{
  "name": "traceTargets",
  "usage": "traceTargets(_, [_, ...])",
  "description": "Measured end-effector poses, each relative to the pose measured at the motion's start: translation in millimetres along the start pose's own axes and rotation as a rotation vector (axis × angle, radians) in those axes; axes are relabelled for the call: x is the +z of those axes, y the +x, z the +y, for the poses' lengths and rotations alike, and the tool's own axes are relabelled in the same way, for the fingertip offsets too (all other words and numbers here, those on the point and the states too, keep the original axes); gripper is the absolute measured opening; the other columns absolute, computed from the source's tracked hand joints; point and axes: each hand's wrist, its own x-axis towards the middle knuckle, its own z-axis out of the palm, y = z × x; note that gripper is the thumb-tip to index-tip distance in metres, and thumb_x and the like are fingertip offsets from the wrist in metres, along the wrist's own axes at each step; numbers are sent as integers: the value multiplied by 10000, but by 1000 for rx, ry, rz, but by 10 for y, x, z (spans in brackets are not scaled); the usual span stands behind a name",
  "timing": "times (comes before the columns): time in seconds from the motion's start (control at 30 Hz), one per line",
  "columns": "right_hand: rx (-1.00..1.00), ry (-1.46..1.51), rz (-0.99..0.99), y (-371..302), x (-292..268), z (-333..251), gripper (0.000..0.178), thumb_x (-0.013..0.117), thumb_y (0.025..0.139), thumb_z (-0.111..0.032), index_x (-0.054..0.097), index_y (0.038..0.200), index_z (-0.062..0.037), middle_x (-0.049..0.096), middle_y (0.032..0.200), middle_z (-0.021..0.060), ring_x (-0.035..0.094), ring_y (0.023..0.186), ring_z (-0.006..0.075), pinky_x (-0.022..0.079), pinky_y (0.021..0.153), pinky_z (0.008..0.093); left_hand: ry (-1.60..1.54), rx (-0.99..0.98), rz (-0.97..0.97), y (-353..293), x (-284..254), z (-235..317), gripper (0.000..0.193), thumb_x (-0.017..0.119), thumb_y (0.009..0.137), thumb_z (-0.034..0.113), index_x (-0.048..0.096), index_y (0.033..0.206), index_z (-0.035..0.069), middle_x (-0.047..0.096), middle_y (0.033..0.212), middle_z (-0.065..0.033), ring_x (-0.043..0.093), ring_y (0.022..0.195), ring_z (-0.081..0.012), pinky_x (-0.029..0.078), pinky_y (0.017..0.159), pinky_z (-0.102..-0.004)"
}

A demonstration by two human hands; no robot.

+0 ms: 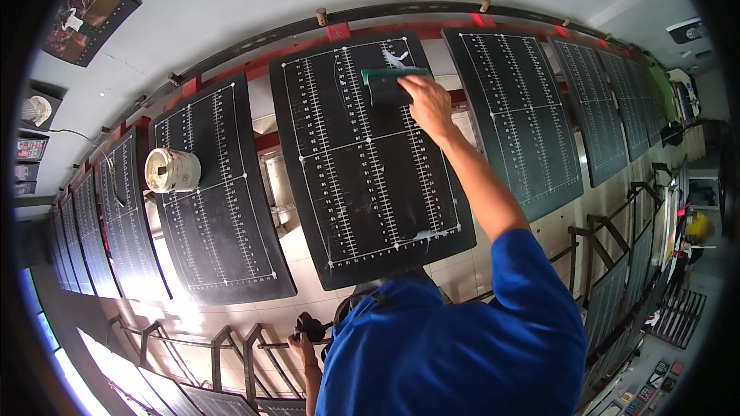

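- One blue shirt (455, 339) lies nearest the camera, across the lower middle.
- Two hands: the right hand (428, 104) grips one green-edged scraper (393, 73); the left hand (302, 348), lower left, is closed on one dark object (311, 327), too unclear to identify.
- The scraper lies across the upper right of one middle board (339, 185).
- That board is black, round-cornered and tilted, with three white tick-marked columns and a crossing line.
- Two white smears on it: one just beyond the scraper, one near the lower edge.
- One white bucket (182, 172), its rim stained, sits on the neighbouring left board (254, 250).
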Motion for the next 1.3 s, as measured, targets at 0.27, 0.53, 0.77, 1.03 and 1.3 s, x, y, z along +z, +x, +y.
traceTargets(0.27, [-39, 54, -110, -447, -154, -447, 485, 620, 741, 63, 675, 1206, -66, 660, 1198, 38, 624, 1094, 243, 525, 937, 374, -142, -122, 2, -101, 188, -14, 342, 648, 840, 247, 512, 949, -47, 514, 818, -114, 468, 750, -206, 433, 691, -380])
traceTargets(0.53, [-158, -68, -196, 597, 172, 88, 542, 619, 763, 75, 664, 1260, -138, 647, 1287, 13, 594, 1194, 268, 482, 1032, 405, -5, 28, 10, -133, 231, 286, 367, 643, 828, 223, 529, 1015, -71, 564, 912, -197, 523, 823, -291, 456, 786, -436])
traceTargets(0.77, [-175, 40, -172, 1088, 287, 491, 465, 666, 734, 50, 705, 1162, -129, 692, 1195, 17, 632, 1127, 240, 513, 962, 380, -104, -28, 16, -62, 60, 259, 326, 628, 838, 195, 504, 1014, -49, 513, 870, -116, 470, 783, -197, 433, 705, -363])
traceTargets(1.03, [-92, 18, -156, 357, 14, 388, 501, 652, 709, 54, 698, 1173, -130, 684, 1198, 25, 636, 1112, 250, 522, 954, 377, -11, 3, -8, 58, 64, 191, 378, 625, 828, 248, 526, 1005, -71, 567, 890, -204, 532, 810, -294, 460, 770, -437])
traceTargets(1.3, [163, -51, -165, -877, -653, -422, 490, 701, 705, 43, 700, 1165, -126, 681, 1179, 19, 640, 1105, 248, 534, 932, 362, 97, 40, -70, 1176, -225, -104, 423, 639, 804, 273, 554, 1059, -53, 615, 995, -240, 600, 922, -368, 469, 846, -471])
